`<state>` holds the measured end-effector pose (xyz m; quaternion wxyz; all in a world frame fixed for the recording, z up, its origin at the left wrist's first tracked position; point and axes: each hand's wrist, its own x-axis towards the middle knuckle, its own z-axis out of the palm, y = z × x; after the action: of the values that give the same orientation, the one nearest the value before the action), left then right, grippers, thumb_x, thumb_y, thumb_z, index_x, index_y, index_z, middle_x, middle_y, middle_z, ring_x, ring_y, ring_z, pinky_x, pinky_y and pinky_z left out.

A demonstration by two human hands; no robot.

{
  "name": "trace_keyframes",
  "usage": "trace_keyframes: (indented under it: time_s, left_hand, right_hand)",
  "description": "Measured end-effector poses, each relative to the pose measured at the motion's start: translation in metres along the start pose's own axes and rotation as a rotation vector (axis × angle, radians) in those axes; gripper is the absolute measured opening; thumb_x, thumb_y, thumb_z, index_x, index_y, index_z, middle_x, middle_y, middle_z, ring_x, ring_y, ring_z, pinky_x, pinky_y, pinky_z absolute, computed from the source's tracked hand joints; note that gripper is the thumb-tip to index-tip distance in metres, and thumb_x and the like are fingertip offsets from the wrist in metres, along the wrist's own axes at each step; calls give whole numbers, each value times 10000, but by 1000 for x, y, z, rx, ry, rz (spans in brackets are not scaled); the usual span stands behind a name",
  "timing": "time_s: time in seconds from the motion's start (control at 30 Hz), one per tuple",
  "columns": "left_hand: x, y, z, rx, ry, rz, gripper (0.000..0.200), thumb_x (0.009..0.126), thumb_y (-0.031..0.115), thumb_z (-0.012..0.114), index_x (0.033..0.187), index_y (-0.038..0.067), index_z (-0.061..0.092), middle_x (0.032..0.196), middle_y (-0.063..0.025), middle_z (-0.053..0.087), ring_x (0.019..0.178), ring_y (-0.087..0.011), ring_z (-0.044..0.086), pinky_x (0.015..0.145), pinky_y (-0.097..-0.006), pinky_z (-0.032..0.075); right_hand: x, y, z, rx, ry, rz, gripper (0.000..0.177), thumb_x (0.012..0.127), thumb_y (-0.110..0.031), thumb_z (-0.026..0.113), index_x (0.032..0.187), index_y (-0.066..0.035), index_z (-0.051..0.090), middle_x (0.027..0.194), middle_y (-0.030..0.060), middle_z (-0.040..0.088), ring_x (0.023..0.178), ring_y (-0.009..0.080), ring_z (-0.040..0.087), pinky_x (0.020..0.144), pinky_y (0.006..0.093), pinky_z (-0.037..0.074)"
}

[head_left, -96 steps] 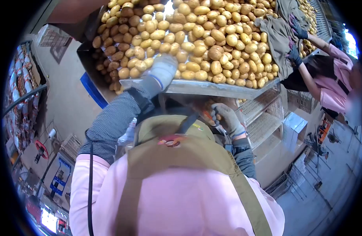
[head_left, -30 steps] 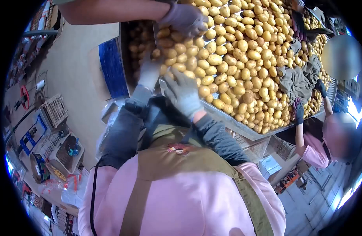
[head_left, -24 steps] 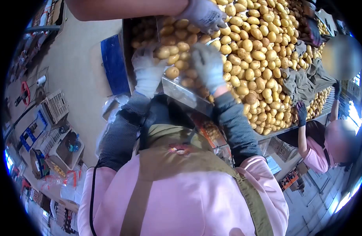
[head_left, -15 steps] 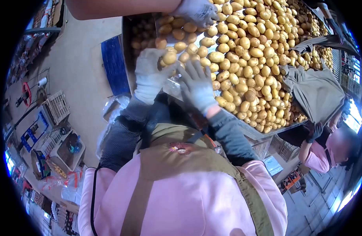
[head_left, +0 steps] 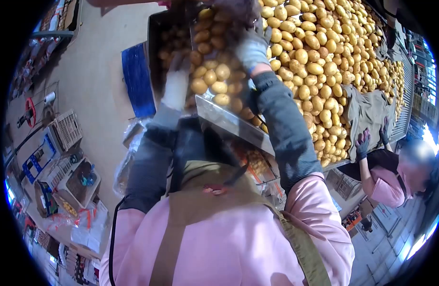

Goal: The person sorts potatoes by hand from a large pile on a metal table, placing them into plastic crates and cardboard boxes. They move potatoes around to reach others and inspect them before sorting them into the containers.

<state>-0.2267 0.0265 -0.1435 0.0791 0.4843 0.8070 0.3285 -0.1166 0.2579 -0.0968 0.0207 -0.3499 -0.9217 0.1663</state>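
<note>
Yellow-brown potatoes [head_left: 319, 69] cover the metal sorting table in front of me. My left hand [head_left: 177, 86], in a pale glove, reaches over the left end, beside a dark bin [head_left: 154, 57]; motion smears its fingers. My gloved right hand [head_left: 253, 51] is farther right, above the potatoes, its fingers blurred and partly hidden in shadow. Between my hands, a small group of potatoes [head_left: 210, 77] lies near the metal edge [head_left: 231, 121] of the table. I cannot make out anything held in either hand.
Another person's arm crosses the top edge, blurred. At the right, a person in pink [head_left: 388, 178] has dark-gloved hands by a grey-green cloth [head_left: 367, 112] over potatoes. A blue panel [head_left: 138, 81] stands left of the bin. Plastic crates [head_left: 67, 128] sit on the floor at far left.
My right hand has moved up and to the right over the potatoes. My left hand has shifted slightly toward the bin. The other person's pale glove at the top is no longer distinct.
</note>
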Motion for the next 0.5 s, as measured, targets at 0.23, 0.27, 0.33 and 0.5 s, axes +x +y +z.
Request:
trace_keyframes:
  time_s: [0.23,0.27,0.33,0.5]
  left_hand:
    - [11,21,-30,-1133,-128,-965,389,980,285,643,1304,71,614,1153,-67,637,999,-141,604,841,-251,506]
    - [10,24,-30,-1062,-117,-940,382,982,288,641,1296,71,618,1128,-76,642,1001,-163,615,849,-269,510]
    - [12,32,-27,-919,-87,-881,369,986,294,636,1280,71,627,1078,-94,652,1005,-208,636,865,-304,519]
    - [43,26,-11,-515,-102,-573,627,953,438,675,1434,75,502,1200,-181,662,1155,-293,630,974,-361,494]
  right_hand:
    - [-140,-13,-15,-102,32,-306,546,906,-458,627,1371,-172,606,1450,149,526,1385,464,390,1148,636,242]
    - [-159,-10,-21,-61,-1,-266,573,898,-436,648,1399,-165,585,1500,154,474,1404,485,350,1155,635,237]
    - [-179,-24,-18,-48,8,-13,615,876,-412,676,1427,-168,551,1543,141,428,1417,457,352,1137,678,224]
    - [-128,-26,3,-70,-18,-301,580,882,-347,649,1423,-167,546,1449,135,508,1367,402,429,1142,627,262]
